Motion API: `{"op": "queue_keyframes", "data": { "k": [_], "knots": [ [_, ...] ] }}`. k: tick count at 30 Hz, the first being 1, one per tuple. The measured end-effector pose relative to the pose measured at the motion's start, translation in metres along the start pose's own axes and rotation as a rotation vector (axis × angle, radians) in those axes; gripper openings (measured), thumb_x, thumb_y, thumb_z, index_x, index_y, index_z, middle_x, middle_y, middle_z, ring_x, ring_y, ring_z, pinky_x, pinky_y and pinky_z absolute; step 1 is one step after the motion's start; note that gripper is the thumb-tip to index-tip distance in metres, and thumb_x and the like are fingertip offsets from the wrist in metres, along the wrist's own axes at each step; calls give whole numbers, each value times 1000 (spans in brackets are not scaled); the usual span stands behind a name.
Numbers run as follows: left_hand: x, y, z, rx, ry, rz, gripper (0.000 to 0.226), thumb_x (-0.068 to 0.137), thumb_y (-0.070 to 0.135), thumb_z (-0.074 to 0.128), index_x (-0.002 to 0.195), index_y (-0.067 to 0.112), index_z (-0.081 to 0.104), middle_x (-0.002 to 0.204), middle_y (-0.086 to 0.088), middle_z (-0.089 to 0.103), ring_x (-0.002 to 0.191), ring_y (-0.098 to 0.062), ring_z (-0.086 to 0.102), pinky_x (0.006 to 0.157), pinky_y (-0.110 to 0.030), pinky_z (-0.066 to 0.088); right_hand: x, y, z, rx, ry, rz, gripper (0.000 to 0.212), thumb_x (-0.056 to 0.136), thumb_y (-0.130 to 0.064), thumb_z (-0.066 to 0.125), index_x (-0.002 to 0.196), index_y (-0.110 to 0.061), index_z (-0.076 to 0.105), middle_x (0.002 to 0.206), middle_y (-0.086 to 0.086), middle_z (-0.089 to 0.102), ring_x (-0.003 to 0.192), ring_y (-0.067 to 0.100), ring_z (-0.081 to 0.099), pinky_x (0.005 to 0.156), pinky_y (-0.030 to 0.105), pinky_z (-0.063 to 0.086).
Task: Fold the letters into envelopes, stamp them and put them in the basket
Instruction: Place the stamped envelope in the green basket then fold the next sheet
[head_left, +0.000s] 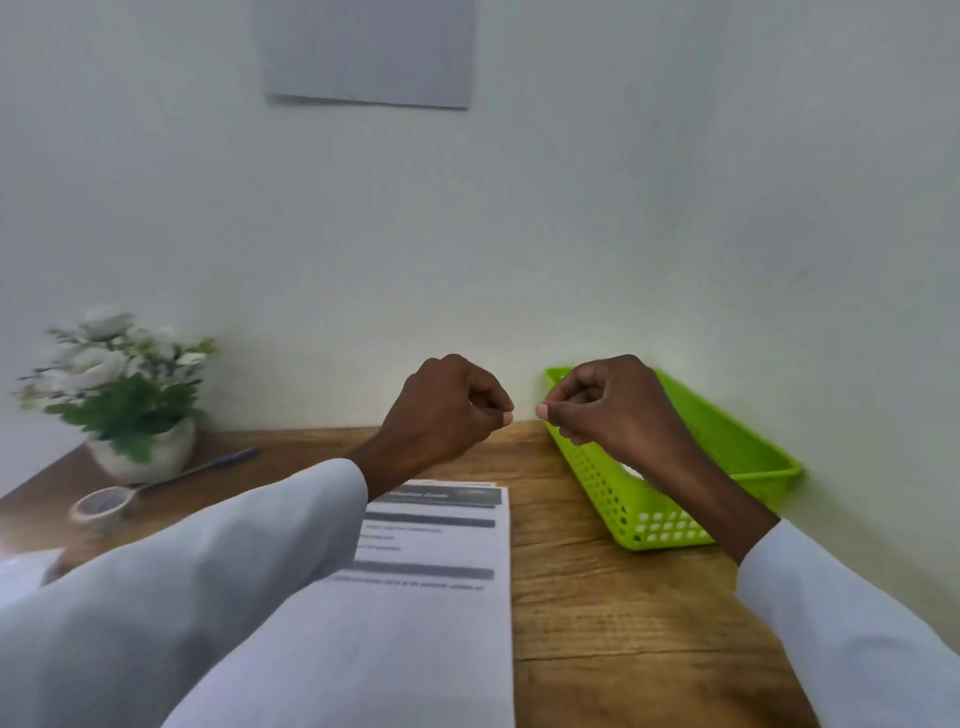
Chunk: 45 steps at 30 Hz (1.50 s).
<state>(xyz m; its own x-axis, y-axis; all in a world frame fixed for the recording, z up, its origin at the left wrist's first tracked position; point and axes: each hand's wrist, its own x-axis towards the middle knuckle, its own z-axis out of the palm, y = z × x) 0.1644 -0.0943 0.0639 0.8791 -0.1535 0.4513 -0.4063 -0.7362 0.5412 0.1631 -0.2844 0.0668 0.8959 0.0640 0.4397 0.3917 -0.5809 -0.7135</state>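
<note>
Both hands hover with fingers curled and nothing visibly held: left hand (447, 410), right hand (613, 410). The letters (441, 571) lie flat and unfolded, near and centre on the desk (597, 597). The green basket (623, 499), far right, possibly holds 1 white item. Folding, stamping and placing seem left.

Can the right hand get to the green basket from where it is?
Probably yes. The right hand is raised right above the basket, fingers curled and holding nothing visible. The basket is open on top and nothing lies between them.
</note>
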Motion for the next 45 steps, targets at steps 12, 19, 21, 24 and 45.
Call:
{"op": "queue_keyframes", "data": {
  "k": [12, 19, 21, 24, 45],
  "knots": [
    [-118, -92, -66, 266, 30, -304, 28, 76, 45, 76, 82, 21, 64, 81, 11, 65, 79, -11, 61, 67, -29, 47, -57, 1, 66, -442, -194, -17, 19, 74, -32, 79, 70, -15, 70, 68, -5, 67, 67, 12, 62, 55, 25, 40],
    [-146, -106, -59, -135, -31, -385, 16, 76, 36, 80, 79, 28, 67, 80, 9, 72, 81, -12, 67, 71, -35, 56, -60, 4, 81, -346, -240, 52, 35, 70, -45, 82, 88, -19, 68, 83, -4, 69, 81, 15, 66, 76, 36, 55],
    [-147, -100, -59, -188, -52, -360, 12, 78, 29, 79, 87, 29, 71, 90, 10, 75, 88, -11, 70, 83, -41, 58, -55, 2, 84, -351, -259, 69, 39, 71, -47, 80, 96, -18, 68, 91, -3, 69, 87, 17, 66, 81, 38, 55],
    [-148, -93, -57, -187, -85, -288, 16, 81, 26, 77, 95, 28, 70, 94, 13, 75, 89, -5, 69, 84, -41, 58, -51, 3, 89, -339, -291, 74, 47, 72, -49, 80, 107, -19, 67, 104, 1, 70, 96, 19, 65, 87, 37, 53],
    [-131, -111, -56, -861, 245, -477, 59, 76, -7, 74, 128, 12, 53, 107, -7, 74, 96, -25, 72, 74, -36, 60, -53, 8, 78, 403, -46, 142, 38, 71, 7, 79, 102, -14, 69, 104, -2, 73, 87, 4, 69, 72, 13, 55]
  ]
}}
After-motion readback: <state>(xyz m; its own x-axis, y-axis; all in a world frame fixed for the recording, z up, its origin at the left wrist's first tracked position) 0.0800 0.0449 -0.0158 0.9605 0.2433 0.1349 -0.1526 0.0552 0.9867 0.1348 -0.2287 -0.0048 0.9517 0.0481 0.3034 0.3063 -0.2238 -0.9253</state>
